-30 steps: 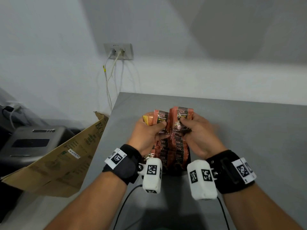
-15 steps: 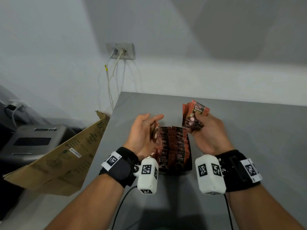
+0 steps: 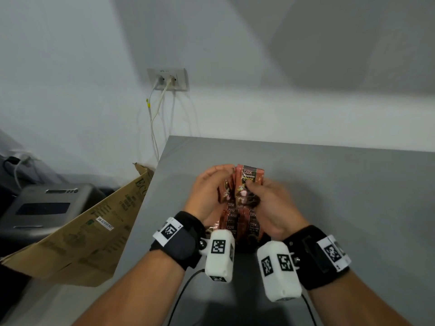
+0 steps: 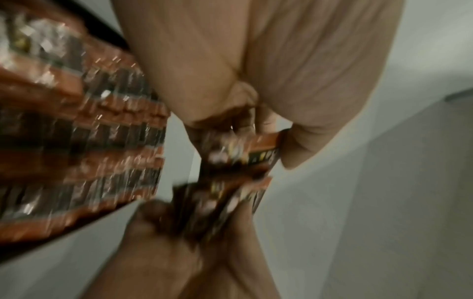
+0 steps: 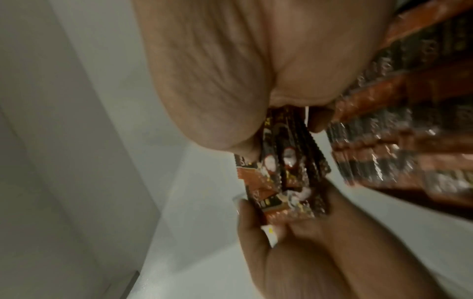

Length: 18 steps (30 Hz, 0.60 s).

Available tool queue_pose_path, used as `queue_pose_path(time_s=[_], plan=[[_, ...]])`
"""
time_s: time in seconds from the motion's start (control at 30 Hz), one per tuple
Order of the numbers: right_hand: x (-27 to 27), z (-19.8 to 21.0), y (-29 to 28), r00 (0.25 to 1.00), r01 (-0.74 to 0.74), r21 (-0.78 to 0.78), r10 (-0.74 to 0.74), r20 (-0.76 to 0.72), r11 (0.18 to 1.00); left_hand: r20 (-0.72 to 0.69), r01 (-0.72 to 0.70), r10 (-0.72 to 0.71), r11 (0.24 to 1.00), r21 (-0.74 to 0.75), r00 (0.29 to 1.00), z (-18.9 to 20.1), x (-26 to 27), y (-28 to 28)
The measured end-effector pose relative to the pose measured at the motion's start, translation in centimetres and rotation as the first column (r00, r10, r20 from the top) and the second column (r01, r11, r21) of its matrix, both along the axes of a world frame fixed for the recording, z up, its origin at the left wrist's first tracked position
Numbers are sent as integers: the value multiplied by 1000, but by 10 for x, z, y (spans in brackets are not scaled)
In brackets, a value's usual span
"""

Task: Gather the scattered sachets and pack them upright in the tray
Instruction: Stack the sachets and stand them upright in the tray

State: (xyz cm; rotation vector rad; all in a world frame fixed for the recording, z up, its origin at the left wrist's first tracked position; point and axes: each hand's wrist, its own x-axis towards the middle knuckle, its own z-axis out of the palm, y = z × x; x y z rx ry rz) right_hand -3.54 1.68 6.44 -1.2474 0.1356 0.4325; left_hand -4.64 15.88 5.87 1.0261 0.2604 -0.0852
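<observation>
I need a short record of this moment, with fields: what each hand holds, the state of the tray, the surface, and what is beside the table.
left hand: touches the bundle of sachets
right hand: grips the same bundle
bundle position: held above the tray
tray: holds upright sachets in rows
surface: grey table
beside table: cardboard box at its left edge

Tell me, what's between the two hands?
A small bunch of sachets, gripped by the left hand and right hand, above the packed tray; clearest in the head view.
</observation>
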Motion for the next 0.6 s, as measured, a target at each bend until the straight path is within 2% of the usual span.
queue_pose_path(time_s=[0.07,0.1,0.17,0.23,0.3,0.33,0.37,0.43,0.47,0.53,0.57,0.6], plan=[[-8,0,13,1000,-13,49,12,12,999,-32,43,-45,998,-52,998,1,-5,-11],[-10,0,16,999,-23,21,22,43,1000,-47,46,-48,998,-41,998,0,-7,-14],[-11,-3,16,983,-59,-165,86,160,984,-75,45,-47,998,-35,996,-2,-8,-17],[-7,-9,10,931,-126,-418,253,264,900,-102,30,-36,997,-67,994,0,-7,-16],[0,-12,3,874,-143,-667,409,261,731,-122,51,-61,995,-84,991,1,-4,-11],[2,-9,0,859,-130,-743,449,247,657,-127,66,-76,995,-79,989,2,-4,-9],[4,-4,-2,840,-110,-778,477,260,618,-126,75,-83,995,-68,988,2,-2,-7],[4,11,-8,796,-86,-758,502,338,647,-122,87,-95,994,-67,988,5,-1,-2],[4,18,-10,756,-105,-757,546,360,644,-111,103,-110,992,-66,988,7,-1,-1],[5,24,-8,615,-122,-848,710,343,515,-101,146,-151,988,-53,983,8,-2,0],[6,21,-6,542,-83,-884,765,348,460,-96,160,-165,985,-63,982,7,-4,-1],[6,18,-3,494,-35,-893,784,375,449,-97,165,-172,983,-79,980,6,-5,-2]])
